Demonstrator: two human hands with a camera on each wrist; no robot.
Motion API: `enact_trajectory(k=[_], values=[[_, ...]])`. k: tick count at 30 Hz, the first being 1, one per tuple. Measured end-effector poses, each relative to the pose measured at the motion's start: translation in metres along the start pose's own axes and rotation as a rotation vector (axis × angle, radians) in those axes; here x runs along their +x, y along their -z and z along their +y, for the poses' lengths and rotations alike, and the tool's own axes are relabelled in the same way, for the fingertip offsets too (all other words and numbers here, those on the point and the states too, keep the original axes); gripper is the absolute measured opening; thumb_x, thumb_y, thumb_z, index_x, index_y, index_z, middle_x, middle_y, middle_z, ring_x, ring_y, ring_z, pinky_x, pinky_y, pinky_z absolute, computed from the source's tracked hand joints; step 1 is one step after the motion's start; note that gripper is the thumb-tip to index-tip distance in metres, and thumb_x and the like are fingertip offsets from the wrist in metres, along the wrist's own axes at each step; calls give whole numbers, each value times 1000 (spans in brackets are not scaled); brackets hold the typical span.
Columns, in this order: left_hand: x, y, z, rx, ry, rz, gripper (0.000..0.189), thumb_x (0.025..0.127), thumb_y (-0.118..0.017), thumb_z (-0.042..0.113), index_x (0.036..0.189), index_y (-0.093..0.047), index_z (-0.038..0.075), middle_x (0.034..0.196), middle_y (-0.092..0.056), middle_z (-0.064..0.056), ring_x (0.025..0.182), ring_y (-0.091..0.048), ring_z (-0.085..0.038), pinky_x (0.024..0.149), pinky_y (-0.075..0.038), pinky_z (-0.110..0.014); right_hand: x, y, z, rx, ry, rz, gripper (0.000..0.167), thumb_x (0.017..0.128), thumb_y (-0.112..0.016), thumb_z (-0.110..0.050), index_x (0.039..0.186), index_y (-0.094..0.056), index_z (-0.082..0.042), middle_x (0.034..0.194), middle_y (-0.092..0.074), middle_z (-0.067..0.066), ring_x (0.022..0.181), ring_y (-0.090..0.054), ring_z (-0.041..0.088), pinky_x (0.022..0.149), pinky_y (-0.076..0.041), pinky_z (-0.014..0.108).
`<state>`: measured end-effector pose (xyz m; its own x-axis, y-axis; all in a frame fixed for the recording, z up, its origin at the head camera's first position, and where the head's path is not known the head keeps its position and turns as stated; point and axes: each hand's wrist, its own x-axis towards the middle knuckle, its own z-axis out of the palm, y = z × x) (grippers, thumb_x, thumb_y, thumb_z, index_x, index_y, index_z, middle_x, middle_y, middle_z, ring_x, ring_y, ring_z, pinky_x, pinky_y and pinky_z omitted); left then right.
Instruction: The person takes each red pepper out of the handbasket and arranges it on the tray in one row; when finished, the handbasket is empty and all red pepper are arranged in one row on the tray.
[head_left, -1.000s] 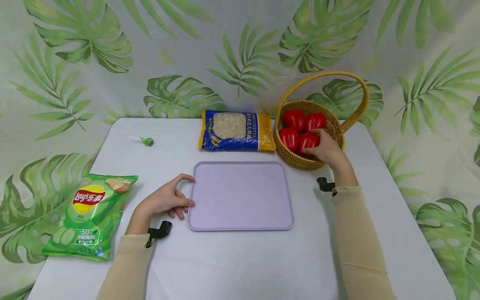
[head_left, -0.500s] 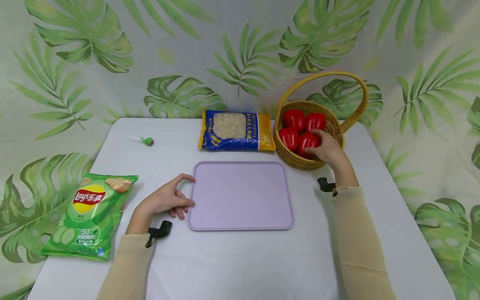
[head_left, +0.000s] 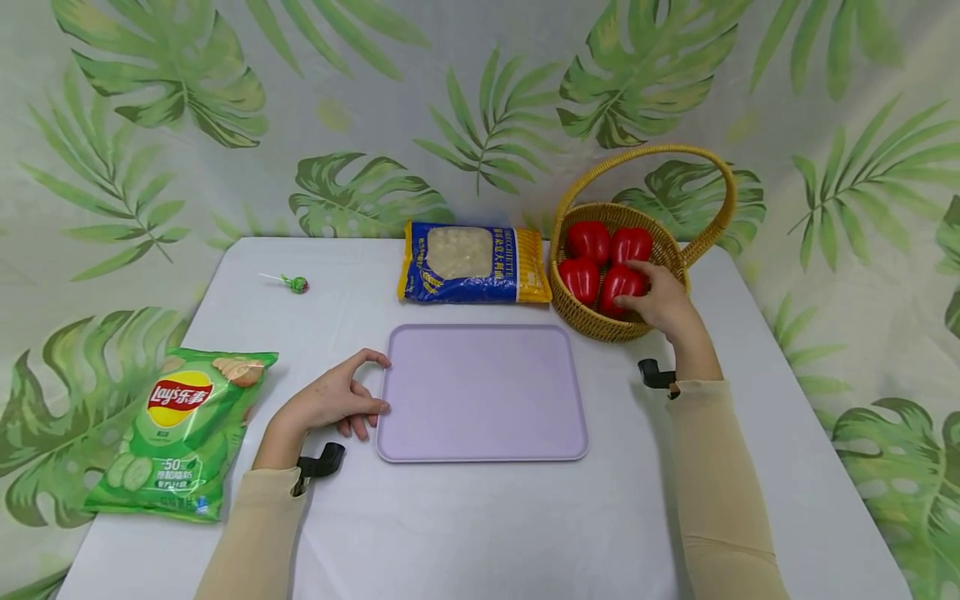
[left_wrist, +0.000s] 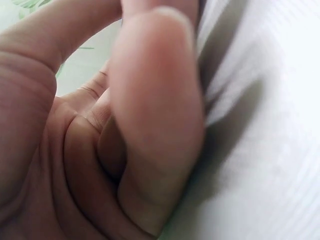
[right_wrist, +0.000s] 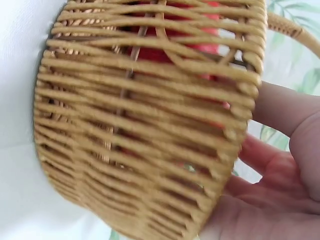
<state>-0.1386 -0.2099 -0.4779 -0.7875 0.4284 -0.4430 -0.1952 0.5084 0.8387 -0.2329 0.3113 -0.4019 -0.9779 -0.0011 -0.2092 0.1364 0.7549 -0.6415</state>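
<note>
My right hand (head_left: pixel 662 302) reaches into a wicker basket (head_left: pixel 603 327) with a tall handle. Its thumb and fingers are curled round the nearest right of several glossy red bell peppers (head_left: pixel 624 287), which still sits among the others. In the right wrist view the basket (right_wrist: pixel 140 115) hides most of the pepper, and the hand (right_wrist: pixel 280 185) shows beyond its rim. At the left edge of a lilac tray (head_left: pixel 480 392), the index finger and thumb of my left hand (head_left: pixel 326 400) touch the rim, spread apart. Close up in the left wrist view, the left hand (left_wrist: pixel 155 90) lies beside the white cloth.
A blue and yellow pasta bag (head_left: pixel 474 263) lies behind the tray, against the basket's left side. Far left on the white table (head_left: pixel 487 525) are a green chip bag (head_left: pixel 176 433) and, behind it, a lollipop (head_left: pixel 296 284). Leaf-patterned cloth hangs behind.
My right thumb has shifted slightly to the right on the pepper, and the right wrist has moved a little right. The left hand and the tray have stayed put.
</note>
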Motion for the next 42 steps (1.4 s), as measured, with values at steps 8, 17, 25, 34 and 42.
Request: enact_trajectory(k=[8, 17, 25, 34, 42], values=[[1, 0, -4, -19, 1, -8, 65, 96, -79, 21, 147, -40, 21, 74, -75, -6, 54, -72, -20, 50, -56, -31, -17, 8, 0, 179, 6, 58, 80, 103, -70, -22, 169, -26, -18, 164, -38, 29, 145, -42, 48, 115, -46, 61], [2, 1, -3, -27, 3, -14, 64, 96, -79, 21, 147, -40, 22, 75, -75, -6, 55, -72, -19, 47, -52, -27, -32, 5, -19, 377, 52, 16, 80, 102, -72, -27, 169, -28, -29, 171, -35, 15, 151, -39, 36, 107, -55, 32], [3, 1, -6, -28, 0, -12, 64, 96, -79, 22, 148, -40, 22, 76, -75, -6, 56, -73, -20, 48, -53, -28, -44, -17, -58, 529, 154, -59, 73, 100, -74, -24, 164, -39, -30, 170, -34, 8, 152, -40, 33, 103, -55, 28], [3, 2, -6, -37, 3, -14, 64, 96, -79, 22, 147, -41, 21, 76, -75, -6, 56, -73, -20, 48, -54, -29, -41, -60, -97, 579, 241, -154, 71, 97, -76, -15, 161, -45, -23, 167, -41, 8, 150, -45, 34, 113, -52, 49], [3, 2, -7, -31, 0, -10, 63, 96, -79, 22, 146, -41, 19, 76, -75, -7, 55, -72, -21, 49, -55, -30, -40, -106, -128, 600, 260, -263, 71, 96, -77, -14, 159, -46, -23, 162, -45, 11, 144, -50, 37, 111, -54, 55]])
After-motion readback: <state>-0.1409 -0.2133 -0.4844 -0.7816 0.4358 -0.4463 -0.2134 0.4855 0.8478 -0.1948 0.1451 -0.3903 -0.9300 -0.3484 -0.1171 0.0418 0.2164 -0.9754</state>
